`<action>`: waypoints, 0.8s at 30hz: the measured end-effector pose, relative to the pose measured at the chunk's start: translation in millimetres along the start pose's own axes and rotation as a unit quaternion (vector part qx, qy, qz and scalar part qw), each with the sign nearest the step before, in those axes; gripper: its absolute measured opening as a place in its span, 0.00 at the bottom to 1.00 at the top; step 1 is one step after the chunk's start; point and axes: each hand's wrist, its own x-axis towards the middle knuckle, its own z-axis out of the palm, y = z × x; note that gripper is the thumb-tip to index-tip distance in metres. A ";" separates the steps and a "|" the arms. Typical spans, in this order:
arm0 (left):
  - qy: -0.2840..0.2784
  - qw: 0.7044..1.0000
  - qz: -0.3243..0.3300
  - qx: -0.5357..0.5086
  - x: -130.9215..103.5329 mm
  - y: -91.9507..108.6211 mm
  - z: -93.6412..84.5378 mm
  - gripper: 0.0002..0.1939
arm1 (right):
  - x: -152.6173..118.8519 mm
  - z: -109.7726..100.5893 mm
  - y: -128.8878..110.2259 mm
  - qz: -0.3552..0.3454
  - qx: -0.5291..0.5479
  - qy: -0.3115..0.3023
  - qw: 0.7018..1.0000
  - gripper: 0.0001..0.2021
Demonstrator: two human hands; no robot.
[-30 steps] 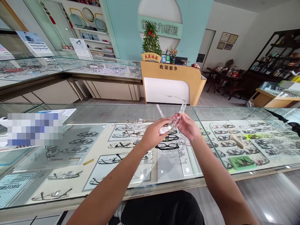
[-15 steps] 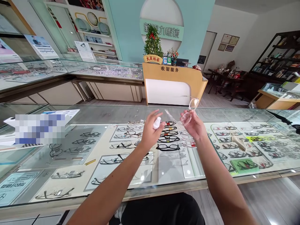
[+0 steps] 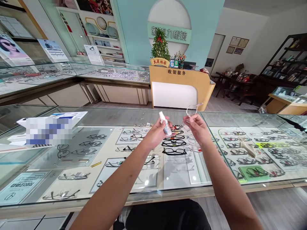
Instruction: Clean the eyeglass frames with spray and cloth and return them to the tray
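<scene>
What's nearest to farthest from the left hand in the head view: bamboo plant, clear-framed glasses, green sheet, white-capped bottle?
1. White-capped bottle, in the left hand.
2. Clear-framed glasses, in the right hand.
3. Green sheet, to the right in the display case.
4. Bamboo plant, beyond, atop the cashier counter.

This is an optician's shop: rows of eyeglass frames point(image 3: 174, 151) lie in a glass-topped display counter point(image 3: 115, 114), with another showcase point(image 3: 120, 75) behind. A wooden desk point(image 3: 203, 83) bears Chinese lettering for cashier service, and the wall sign point(image 3: 170, 33) includes the word for eyeglasses.
</scene>
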 end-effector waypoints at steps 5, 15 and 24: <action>-0.033 0.998 -0.034 -0.028 -1.0 6.6 -3.2 0.26 | -1.9 -0.2 8.8 -0.012 -0.079 -0.017 0.997 0.12; 0.036 0.987 0.068 0.138 6.7 -5.4 -6.7 0.35 | -9.7 16.3 11.4 0.021 -0.116 -0.052 0.992 0.16; 0.073 0.928 0.135 0.341 2.4 -6.0 -4.9 0.33 | -15.9 27.2 12.8 0.059 -0.107 -0.087 0.989 0.14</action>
